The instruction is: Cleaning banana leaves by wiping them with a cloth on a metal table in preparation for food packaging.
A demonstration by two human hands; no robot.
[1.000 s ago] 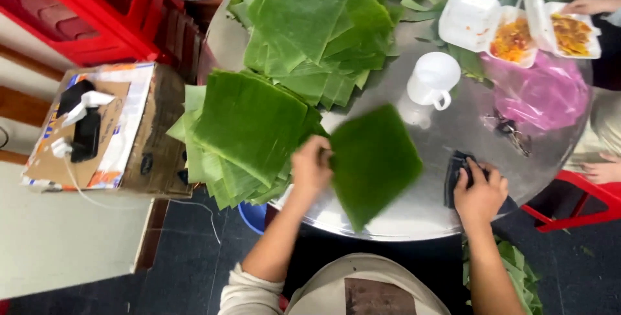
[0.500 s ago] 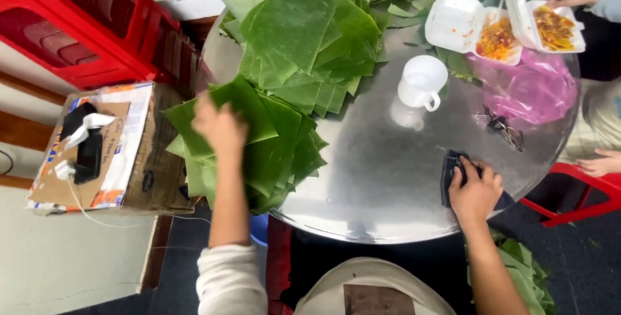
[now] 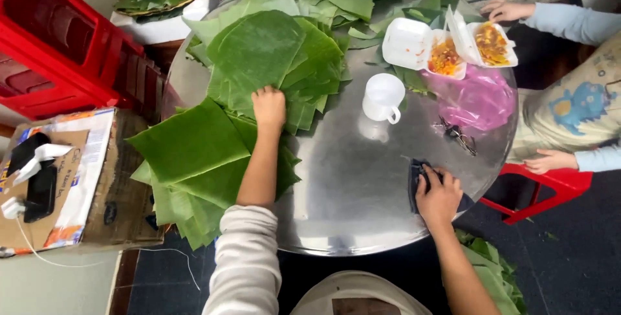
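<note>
The right hand [image 3: 438, 193] rests near the table's close edge, fingers curled together and pressed down on a dark cloth [image 3: 417, 179] lying on the round metal table [image 3: 349, 185]. Left of it, a stack of square-cut banana leaves [image 3: 194, 166] overhangs the table's left rim. The left arm stretches across that stack, and the left hand [image 3: 269, 107] lies palm-down, fingers together, on the near edge of a second, farther pile of leaves [image 3: 272, 56]. Beyond the cloth lie a bunch of keys [image 3: 458, 135], a white cup [image 3: 383, 97] and a pink plastic bag [image 3: 479, 98]. Farther still sits an open foam food box [image 3: 446, 46]. Off the table's left side stands a cardboard box [image 3: 71, 179].
</note>
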